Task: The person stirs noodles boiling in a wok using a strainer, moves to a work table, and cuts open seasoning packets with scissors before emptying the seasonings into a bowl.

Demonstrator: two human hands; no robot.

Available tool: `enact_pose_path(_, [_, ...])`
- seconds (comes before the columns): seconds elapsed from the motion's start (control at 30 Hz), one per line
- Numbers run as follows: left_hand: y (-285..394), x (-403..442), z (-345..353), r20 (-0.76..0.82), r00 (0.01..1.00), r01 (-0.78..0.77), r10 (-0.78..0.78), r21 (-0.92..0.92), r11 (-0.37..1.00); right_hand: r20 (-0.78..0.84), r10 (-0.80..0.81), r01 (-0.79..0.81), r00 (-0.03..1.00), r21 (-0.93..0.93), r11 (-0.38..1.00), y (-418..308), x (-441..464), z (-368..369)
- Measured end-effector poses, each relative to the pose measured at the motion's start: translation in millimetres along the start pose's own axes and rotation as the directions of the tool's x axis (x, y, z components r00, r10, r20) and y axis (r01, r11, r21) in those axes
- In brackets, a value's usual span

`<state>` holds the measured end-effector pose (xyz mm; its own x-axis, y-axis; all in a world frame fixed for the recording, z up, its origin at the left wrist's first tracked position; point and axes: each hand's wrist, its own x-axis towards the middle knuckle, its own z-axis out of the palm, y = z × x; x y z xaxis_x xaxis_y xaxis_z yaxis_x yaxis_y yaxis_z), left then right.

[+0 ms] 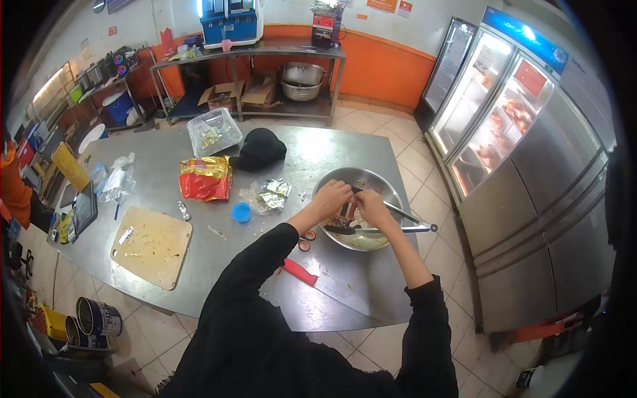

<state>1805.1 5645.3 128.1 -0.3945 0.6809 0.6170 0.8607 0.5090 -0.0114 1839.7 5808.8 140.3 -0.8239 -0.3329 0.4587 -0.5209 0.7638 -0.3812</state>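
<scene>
Both hands are close together over a large metal bowl (381, 243) on the steel table. My left hand (333, 199) and my right hand (371, 207) have their fingers closed around something small and dark that I cannot make out. Tongs (408, 229) with dark tips lie across the bowl, their handles past its right rim. Some food remnants show inside the bowl. Red-handled scissors (304, 245) lie left of the bowl. A knife (302, 272) with a red handle lies nearer to me, its blade pointing right.
On the steel table (252, 265) are a cutting board (151, 247), a blue lid (241, 212), a red and gold bag (206, 180), a black cap (261, 149) and a clear tub (213, 132). A glass-door fridge (491, 99) stands right. Part of a person in orange (14, 186) shows far left.
</scene>
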Motion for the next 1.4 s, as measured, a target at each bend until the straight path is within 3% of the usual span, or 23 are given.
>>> enact_pose_path(0.07, [0,0,-2,0.042,0.994,-0.099,0.097,0.058,0.993,0.079,-0.005,0.004,0.997,0.009,1.000,-1,-2,0])
enact_pose_path(0.4, [-3,0,-3,0.073,0.992,-0.106,0.098,0.111,0.988,0.027,-0.047,0.051,0.998,-0.131,0.990,-11,-3,-2])
enact_pose_path(0.5, [-4,-1,-9,0.026,0.993,-0.120,0.119,0.051,0.991,-0.002,-0.066,0.065,0.998,-0.136,0.989,-16,-5,2])
enact_pose_path(0.57, [-6,-2,-11,0.030,0.988,-0.152,0.152,0.010,0.988,-0.138,-0.052,0.052,0.989,-0.003,0.999,-24,-5,0])
enact_pose_path(0.67, [-8,-2,-10,-0.064,0.981,-0.178,0.185,0.099,0.979,-0.066,-0.014,0.011,0.998,-0.044,0.999,-21,-2,1])
enact_pose_path(0.77, [-7,-2,-8,-0.034,0.986,-0.159,0.164,0.112,0.981,-0.078,-0.064,0.050,0.995,-0.163,0.985,-20,-2,5])
enact_pose_path(0.87, [-3,-2,-7,0.062,0.984,-0.174,0.166,0.149,0.973,-0.079,-0.058,0.044,0.995,-0.164,0.985,-21,-4,3])
enact_pose_path(1.07, [4,10,-6,0.090,0.986,-0.152,0.139,0.149,0.977,-0.084,0.006,-0.021,0.996,-0.180,0.983,-18,-10,-6])
enact_pose_path(1.33, [12,15,5,0.003,0.997,-0.082,0.082,0.064,0.995,-0.028,0.071,-0.074,0.997,-0.147,0.986,0,-12,-13])
enact_pose_path(1.4, [13,16,6,-0.023,0.996,-0.083,0.084,0.034,0.996,-0.069,-0.029,0.016,0.997,-0.176,0.984,0,-12,-12])
